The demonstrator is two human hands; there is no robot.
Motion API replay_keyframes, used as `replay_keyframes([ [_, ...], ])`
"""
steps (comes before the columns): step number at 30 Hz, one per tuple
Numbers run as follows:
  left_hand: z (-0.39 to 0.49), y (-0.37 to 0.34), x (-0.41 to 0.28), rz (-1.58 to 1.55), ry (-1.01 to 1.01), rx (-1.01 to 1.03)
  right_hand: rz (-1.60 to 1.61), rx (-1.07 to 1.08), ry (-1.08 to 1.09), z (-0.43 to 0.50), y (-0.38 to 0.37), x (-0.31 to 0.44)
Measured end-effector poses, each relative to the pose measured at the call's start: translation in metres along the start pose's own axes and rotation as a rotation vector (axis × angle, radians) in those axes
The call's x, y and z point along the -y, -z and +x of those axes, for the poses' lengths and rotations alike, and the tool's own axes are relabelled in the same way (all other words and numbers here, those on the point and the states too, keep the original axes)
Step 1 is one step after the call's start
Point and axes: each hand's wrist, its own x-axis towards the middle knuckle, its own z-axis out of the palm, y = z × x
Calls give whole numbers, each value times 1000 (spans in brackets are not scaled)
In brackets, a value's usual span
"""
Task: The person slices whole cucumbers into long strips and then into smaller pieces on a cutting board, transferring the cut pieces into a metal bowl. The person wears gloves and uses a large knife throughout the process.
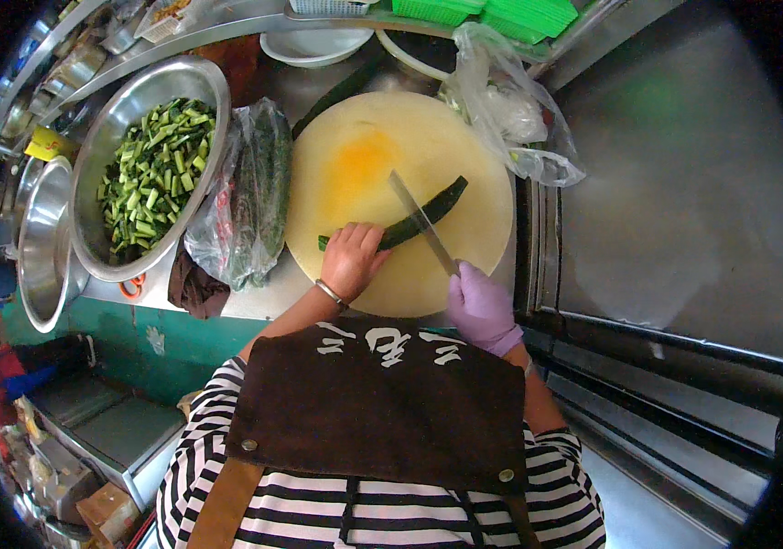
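My bare left hand [353, 259] grips a dark green cucumber [401, 233] near its left end. The cucumber lies slantwise on a round, yellowish cutting board [357, 123], its far tip pointing up and to the right. In a purple glove, my right hand [480, 302] holds a kitchen knife [422, 221] by its handle, which the fingers hide. The blade crosses over the middle of the cucumber; whether it touches the skin I cannot tell. An orange stain marks the board beyond both hands.
Left of the board lies a plastic bag of cucumbers [261, 185], beside a steel bowl [221, 89] of chopped greens [158, 171]. A brown cloth [195, 285] and orange-handled scissors [132, 286] are near the counter edge. Another clear bag [501, 96] overlaps the board's far right.
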Motion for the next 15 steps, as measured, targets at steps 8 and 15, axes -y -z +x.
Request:
replay_keyframes([
  [8, -1, -3, 5, -29, -37, 46, -93, 206, -120, 26, -16, -2],
  [15, 12, 54, 17, -260, -285, 340, 27, 217, -67, 40, -12, -21],
])
